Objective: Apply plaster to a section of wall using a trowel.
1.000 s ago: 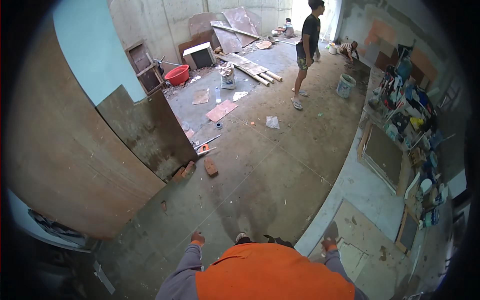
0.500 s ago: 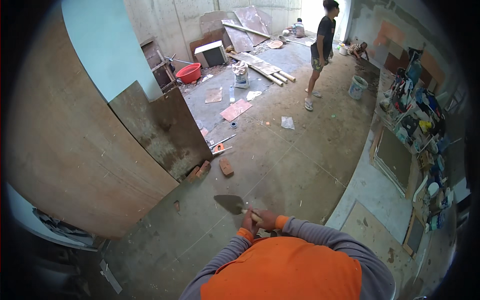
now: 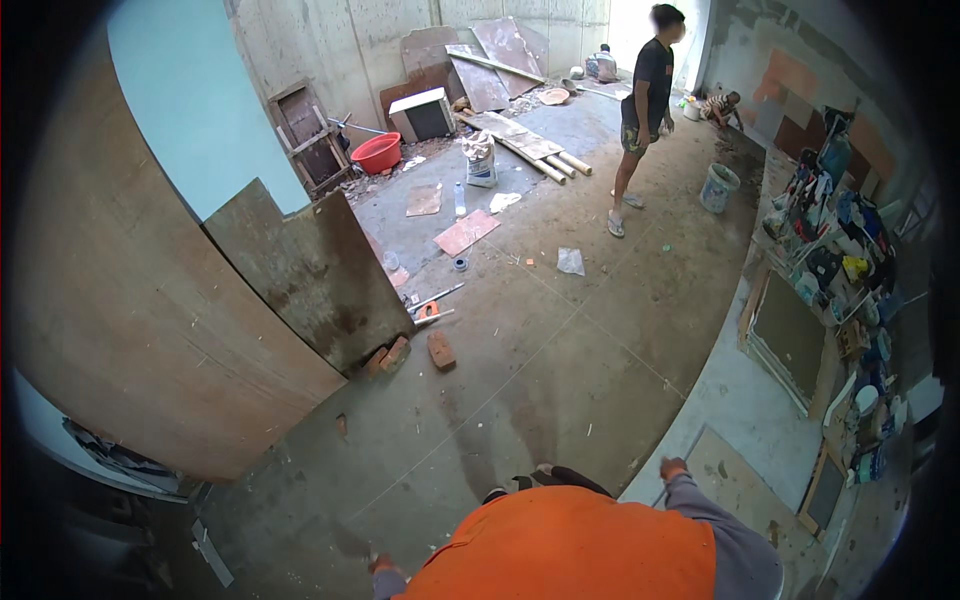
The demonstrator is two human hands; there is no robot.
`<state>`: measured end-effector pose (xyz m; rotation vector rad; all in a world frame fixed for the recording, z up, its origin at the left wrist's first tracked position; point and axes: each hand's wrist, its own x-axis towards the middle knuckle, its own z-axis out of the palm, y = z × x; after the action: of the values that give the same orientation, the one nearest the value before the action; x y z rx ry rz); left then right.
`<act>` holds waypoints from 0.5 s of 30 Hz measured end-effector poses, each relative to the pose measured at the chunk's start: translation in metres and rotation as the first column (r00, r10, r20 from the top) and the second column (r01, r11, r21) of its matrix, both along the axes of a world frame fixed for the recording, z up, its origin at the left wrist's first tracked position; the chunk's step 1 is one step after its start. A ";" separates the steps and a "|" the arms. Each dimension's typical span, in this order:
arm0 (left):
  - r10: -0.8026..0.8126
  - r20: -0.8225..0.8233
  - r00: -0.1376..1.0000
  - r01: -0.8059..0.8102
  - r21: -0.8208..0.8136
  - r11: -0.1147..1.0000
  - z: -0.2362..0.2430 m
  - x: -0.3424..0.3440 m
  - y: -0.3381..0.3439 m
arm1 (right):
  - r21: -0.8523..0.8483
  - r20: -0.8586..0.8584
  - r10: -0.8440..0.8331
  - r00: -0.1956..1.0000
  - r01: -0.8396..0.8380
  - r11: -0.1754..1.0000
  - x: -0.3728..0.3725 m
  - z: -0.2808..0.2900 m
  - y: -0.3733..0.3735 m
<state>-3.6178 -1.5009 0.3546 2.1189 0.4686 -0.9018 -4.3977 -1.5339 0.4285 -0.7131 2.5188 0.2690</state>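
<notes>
My right hand (image 3: 674, 467) is out to the right of my orange vest (image 3: 575, 550), beside the pale board strip. Its fingers look curled, and a thin grey edge shows just below them, too little to name. My left hand (image 3: 381, 564) hangs low at the left of the vest over the concrete floor (image 3: 400, 510); it is small and blurred, so its fingers cannot be read. The pointing trowel seen earlier does not show clearly now. Below the vest's front edge my dark shoes (image 3: 520, 482) are partly visible.
A standing person (image 3: 648, 115) in dark clothes is ahead; others crouch farther back. Bricks (image 3: 441, 351) lie by leaning boards (image 3: 320, 270). A bucket (image 3: 718, 188), a cement sack (image 3: 480, 160), a red basin (image 3: 377, 152) and planks (image 3: 525, 143) stand or lie beyond. Clutter (image 3: 850, 260) lines the right.
My hands, together on the trowel in front of the vest before, have parted: the left went down and left, the right outward to the right. The view has shifted slightly.
</notes>
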 end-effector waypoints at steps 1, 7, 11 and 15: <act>0.039 0.000 0.999 -0.039 0.061 0.997 0.002 -0.008 0.014 | 0.268 0.014 0.581 0.813 -0.563 0.782 -0.039 -0.006 0.024; 0.130 0.002 0.991 -0.128 0.179 0.976 -0.003 -0.060 0.042 | 0.404 0.249 0.424 0.871 -0.491 0.772 -0.065 0.008 0.048; -0.087 -0.114 0.990 0.088 0.005 0.996 0.001 -0.113 -0.001 | 0.063 0.130 0.305 0.943 -0.315 0.947 -0.064 -0.039 0.016; -0.143 -0.117 0.983 0.118 -0.201 0.972 0.007 -0.133 -0.029 | 0.079 0.182 0.642 0.745 -0.662 0.745 0.027 0.063 -0.112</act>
<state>-3.7513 -1.5299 0.3616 1.9380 0.2951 -1.1202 -4.3702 -1.6456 0.4912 -1.4920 1.9950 0.6045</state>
